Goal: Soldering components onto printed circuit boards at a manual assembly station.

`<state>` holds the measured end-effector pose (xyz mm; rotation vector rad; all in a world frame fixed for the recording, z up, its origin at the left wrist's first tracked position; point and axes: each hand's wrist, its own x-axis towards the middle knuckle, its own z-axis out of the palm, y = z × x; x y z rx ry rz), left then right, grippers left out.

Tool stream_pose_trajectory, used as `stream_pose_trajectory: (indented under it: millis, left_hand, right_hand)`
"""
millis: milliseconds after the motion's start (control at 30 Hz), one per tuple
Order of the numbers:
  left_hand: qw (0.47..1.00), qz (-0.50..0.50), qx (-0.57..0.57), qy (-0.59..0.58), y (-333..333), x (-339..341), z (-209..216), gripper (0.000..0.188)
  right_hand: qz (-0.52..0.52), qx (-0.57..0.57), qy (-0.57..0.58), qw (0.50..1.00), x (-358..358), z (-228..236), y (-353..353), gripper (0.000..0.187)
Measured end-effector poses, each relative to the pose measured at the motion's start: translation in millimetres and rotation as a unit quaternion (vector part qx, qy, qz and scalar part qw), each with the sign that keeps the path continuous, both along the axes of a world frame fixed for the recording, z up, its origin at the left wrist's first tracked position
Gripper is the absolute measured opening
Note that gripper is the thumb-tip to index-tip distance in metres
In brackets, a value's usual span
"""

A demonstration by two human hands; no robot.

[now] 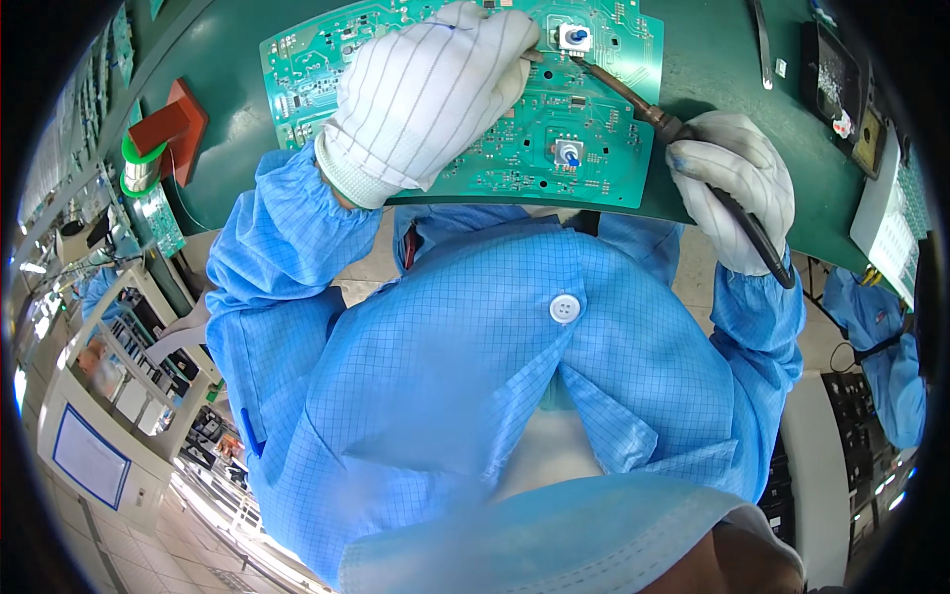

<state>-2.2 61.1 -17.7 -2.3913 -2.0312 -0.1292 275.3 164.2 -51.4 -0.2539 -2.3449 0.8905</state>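
Note:
A large green circuit board (495,163) lies on the green work mat. On it sit two white square components with blue shafts, an upper one (574,39) and a lower one (567,153). My right hand (734,178), in a white glove, is wrapped round a soldering iron (648,111). The iron's tip touches or hovers just by the near edge of the upper component; I cannot tell which. My left hand (430,94), in a white striped glove, rests over the board, fingers pinched left of that component. What they hold, if anything, is hidden.
At the left stand a red-orange holder (173,129) and a green-rimmed spool of solder wire (143,168). Tweezers (762,45) lie at the far right. Beyond are a black tray (831,79) and a white slotted rack (886,223).

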Motion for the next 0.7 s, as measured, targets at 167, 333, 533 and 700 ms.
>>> stream_pose_trajectory:
  millis: [167, 333, 533, 700]
  left_hand:
    - [1.000, 0.000, 0.012, -0.021, -0.4, -1.1, -2.5, 0.017]
    - [1.000, 0.006, -0.005, -0.014, -0.9, -1.4, -1.5, 0.018]
    - [1.000, -0.009, 0.013, -0.017, -1.8, -3.3, -1.1, 0.020]
    - [1.000, -0.008, 0.012, -0.009, -2.0, -2.6, -2.0, 0.020]
  right_hand:
    - [0.002, 0.014, -0.009, 1.000, -1.4, -0.7, -0.4, 0.036]
    - [0.000, 0.040, -0.035, 0.999, -1.5, -0.2, -1.8, 0.041]
    - [-0.012, 0.050, -0.038, 0.998, -1.9, -6.0, -5.3, 0.044]
    - [-0.020, 0.073, -0.043, 0.996, -1.0, -9.2, -7.9, 0.045]
